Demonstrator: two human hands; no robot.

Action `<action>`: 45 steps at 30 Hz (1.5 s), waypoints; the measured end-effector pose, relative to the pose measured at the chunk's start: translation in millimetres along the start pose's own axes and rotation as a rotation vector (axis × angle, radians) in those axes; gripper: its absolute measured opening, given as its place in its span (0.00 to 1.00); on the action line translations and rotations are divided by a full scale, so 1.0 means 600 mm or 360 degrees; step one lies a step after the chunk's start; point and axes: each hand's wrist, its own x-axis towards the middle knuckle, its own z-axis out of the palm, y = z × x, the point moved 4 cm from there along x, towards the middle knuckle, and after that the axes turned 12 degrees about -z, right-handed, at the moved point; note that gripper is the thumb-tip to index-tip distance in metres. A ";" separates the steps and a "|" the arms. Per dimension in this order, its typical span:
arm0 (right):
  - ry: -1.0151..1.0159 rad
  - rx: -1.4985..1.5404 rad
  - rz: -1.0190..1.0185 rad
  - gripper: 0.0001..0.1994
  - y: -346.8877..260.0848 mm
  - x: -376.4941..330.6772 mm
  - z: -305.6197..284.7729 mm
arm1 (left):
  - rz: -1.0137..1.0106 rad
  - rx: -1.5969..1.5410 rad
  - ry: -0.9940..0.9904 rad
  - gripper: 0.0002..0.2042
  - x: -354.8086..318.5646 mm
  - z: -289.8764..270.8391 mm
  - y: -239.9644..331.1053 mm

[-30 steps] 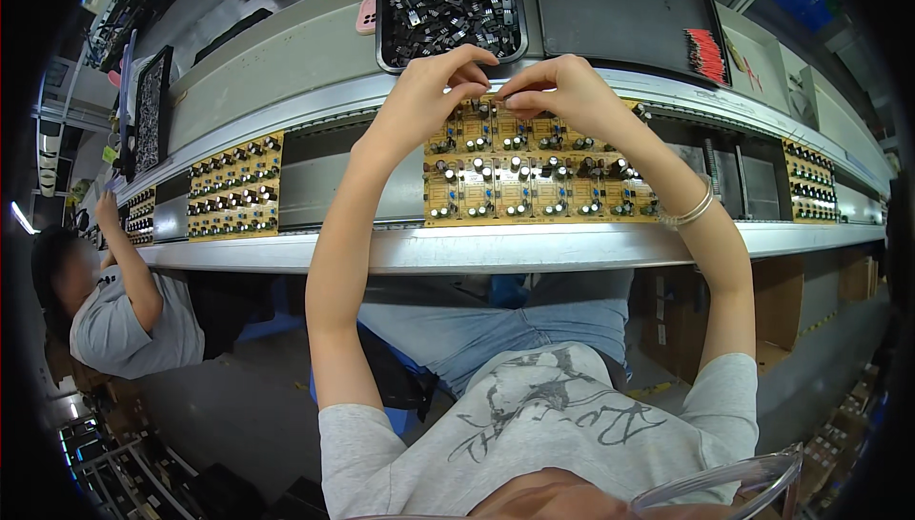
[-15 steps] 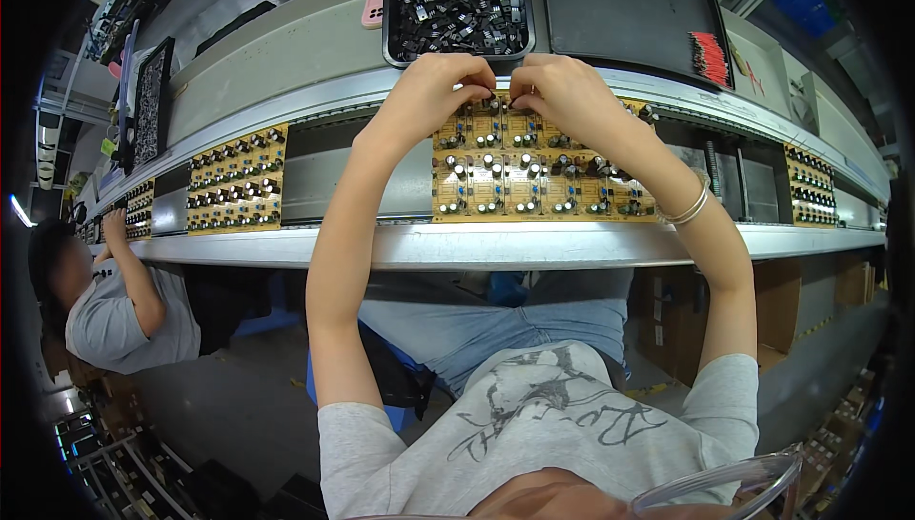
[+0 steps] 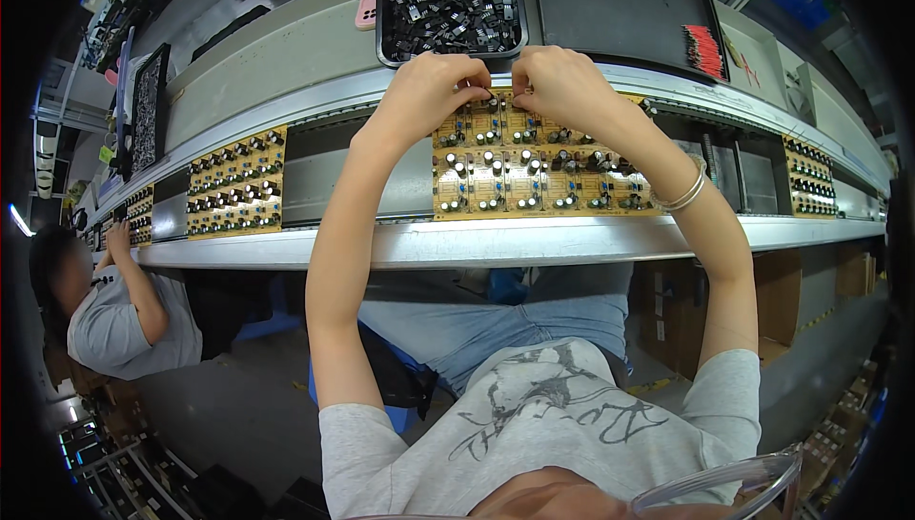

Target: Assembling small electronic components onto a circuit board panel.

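A yellow circuit board panel [image 3: 477, 186] lies on the rail line before me, set with rows of dark round capacitors and small blue and green parts. My left hand [image 3: 431, 89] is at its far edge, thumb and forefinger pinched together over a small dark part too hidden to name. Just to the right, my right hand [image 3: 564, 89] is bent over the same edge with its fingertips pressed together; what they hold is hidden. Beyond my hands stands a black tray [image 3: 382, 15] full of small black components [image 3: 453, 0] with metal legs.
Metal rails [image 3: 534, 242] run along both sides of the boards. A second board [image 3: 236, 182] sits to the left, another [image 3: 810, 177] far right. A wide black tray [image 3: 610, 5] holds red parts [image 3: 703, 51]. A pink object [image 3: 367, 10] lies beside the component tray. A co-worker [image 3: 133, 305] works at left.
My right hand has shifted slightly up and its fingertips have drawn in. My left hand keeps its pinch in nearly the same place. The whole view has moved a little.
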 end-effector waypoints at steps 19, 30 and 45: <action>0.0427 0.0180 -0.0145 0.12 0.001 -0.017 0.000 | 0.0307 0.0266 0.0099 0.04 -0.007 0.007 -0.005; 0.0846 0.0341 -0.0263 0.12 -0.003 -0.028 -0.034 | 0.0370 0.0430 0.0091 0.05 -0.016 0.012 -0.001; 0.0785 0.0103 -0.0425 0.05 0.029 0.087 -0.016 | 0.0350 0.0370 0.0522 0.08 -0.019 -0.036 -0.001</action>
